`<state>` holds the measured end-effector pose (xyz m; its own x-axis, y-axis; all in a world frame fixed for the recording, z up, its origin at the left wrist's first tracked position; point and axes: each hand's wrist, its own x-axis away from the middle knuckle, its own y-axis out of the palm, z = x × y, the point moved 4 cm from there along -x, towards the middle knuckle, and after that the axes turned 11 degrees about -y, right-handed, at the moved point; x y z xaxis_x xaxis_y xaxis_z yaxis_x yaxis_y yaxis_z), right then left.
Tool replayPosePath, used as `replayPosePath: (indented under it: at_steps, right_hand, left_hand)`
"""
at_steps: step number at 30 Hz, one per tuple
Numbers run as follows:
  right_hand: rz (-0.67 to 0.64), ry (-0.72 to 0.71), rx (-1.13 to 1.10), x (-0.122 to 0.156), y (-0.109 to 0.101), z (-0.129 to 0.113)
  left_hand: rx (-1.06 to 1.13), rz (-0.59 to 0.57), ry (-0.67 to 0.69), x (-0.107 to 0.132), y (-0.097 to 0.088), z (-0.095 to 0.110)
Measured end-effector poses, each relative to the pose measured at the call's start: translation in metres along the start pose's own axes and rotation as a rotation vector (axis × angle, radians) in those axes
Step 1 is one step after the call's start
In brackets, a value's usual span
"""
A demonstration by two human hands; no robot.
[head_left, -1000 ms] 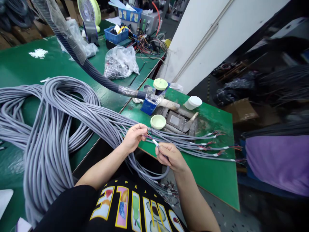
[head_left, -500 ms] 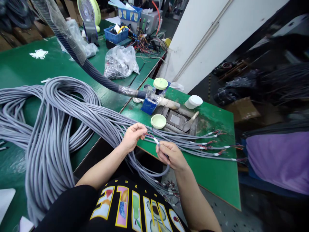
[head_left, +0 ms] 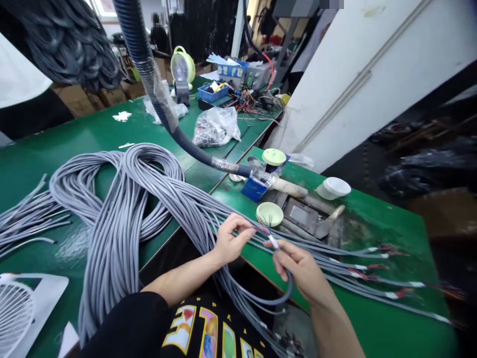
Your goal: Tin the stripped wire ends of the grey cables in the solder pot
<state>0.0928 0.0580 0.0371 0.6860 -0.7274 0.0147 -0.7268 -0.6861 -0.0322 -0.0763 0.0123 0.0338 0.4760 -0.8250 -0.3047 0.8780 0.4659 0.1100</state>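
My right hand (head_left: 298,266) is closed around the end of one grey cable (head_left: 278,298), which loops down below the bench edge. Its stripped end (head_left: 269,237) shows a white band and thin coloured wires. My left hand (head_left: 231,239) pinches those coloured wires at the tip. A thick bundle of grey cables (head_left: 122,209) runs from a big coil on the left bench to my hands. Several more cables with stripped ends (head_left: 376,253) lie fanned out on the green bench to the right.
A dark corrugated hose (head_left: 167,114) slopes down to a blue block (head_left: 254,189) and a metal fixture (head_left: 301,216). Pale green lids (head_left: 270,214), a white cup (head_left: 333,188), a plastic bag (head_left: 216,127), a small fan (head_left: 181,69) and a white fan grille (head_left: 22,308) stand around.
The view has swung up and to the left, so the benches sit lower and further right in the picture. My hands stay together on the same cable end.
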Motion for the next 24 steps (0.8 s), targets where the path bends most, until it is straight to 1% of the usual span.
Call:
replayPosePath:
  at_steps: [2,4,7,10,15,20,22,24]
  right_hand:
    - [-0.035,0.029,0.097,-0.004,-0.001,-0.009]
    - [-0.035,0.046,0.184,-0.009,-0.001,-0.018]
    - [-0.004,0.011,0.256,-0.014,0.003,-0.027]
    - [0.057,-0.032,0.274,-0.016,0.003,-0.026]
    - [0.199,-0.094,0.288,-0.017,-0.002,-0.014]
    - [0.339,-0.21,0.467,-0.016,0.0,-0.024]
    - [0.357,-0.199,0.526,-0.017,0.001,-0.028]
    - [0.324,-0.17,0.579,-0.018,0.002,-0.029]
  left_hand:
    - [0.076,-0.048,-0.13,0.004,0.008,-0.006]
    - [0.133,-0.088,-0.215,0.009,0.015,-0.01]
    - [0.199,-0.132,-0.306,0.016,0.023,-0.013]
    - [0.26,-0.148,-0.373,0.018,0.028,-0.013]
    - [0.463,-0.156,-0.519,0.016,0.035,-0.009]
    - [0.614,-0.107,-0.683,0.014,0.04,-0.014]
    - [0.66,-0.078,-0.719,0.013,0.04,-0.019]
    - [0.704,-0.056,-0.739,0.011,0.038,-0.022]
